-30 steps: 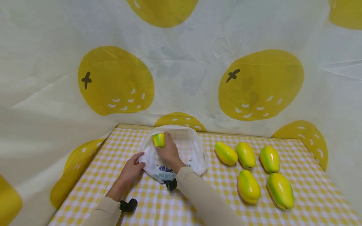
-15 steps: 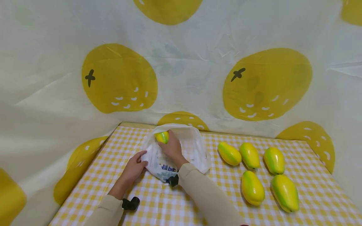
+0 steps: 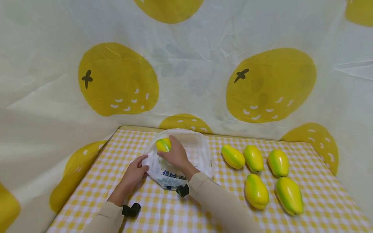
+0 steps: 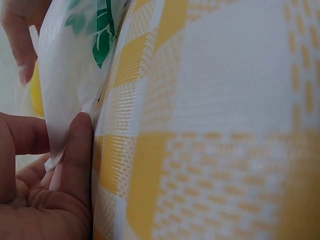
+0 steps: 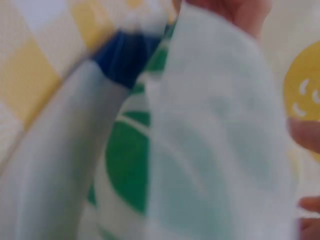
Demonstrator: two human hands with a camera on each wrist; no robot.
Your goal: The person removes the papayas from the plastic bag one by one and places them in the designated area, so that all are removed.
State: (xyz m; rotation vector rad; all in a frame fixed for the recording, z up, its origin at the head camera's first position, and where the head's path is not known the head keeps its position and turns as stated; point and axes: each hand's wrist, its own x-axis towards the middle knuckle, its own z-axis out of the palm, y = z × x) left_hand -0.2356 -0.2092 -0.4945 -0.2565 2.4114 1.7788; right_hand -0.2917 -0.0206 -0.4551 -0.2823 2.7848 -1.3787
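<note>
A white translucent plastic bag [image 3: 201,155] lies on the table with its mouth held wide. At its left edge my left hand [image 3: 134,171] pinches the plastic between thumb and fingers; the bag's rim [image 4: 60,125] runs between these fingers in the left wrist view. My right hand [image 3: 176,155] reaches inside the bag, its fingers and thumb around a yellow-green papaya [image 3: 163,144]. Part of that papaya is hidden by the hand. In the right wrist view the bag's green-printed plastic [image 5: 200,125] covers most of the picture, with right-hand fingertips [image 5: 306,135] at the edge.
Several papayas lie on the right half of the table, among them a near one [image 3: 256,191] and one at the back [image 3: 232,157]. A yellow checked cloth [image 3: 166,213] covers the table. Behind it hangs a fruit-printed curtain [image 3: 192,74].
Inside the bag the papaya has turned and shows a rounder end. The right hand has shifted slightly and its thumb stands lower. The left hand keeps its grip on the bag's edge.
</note>
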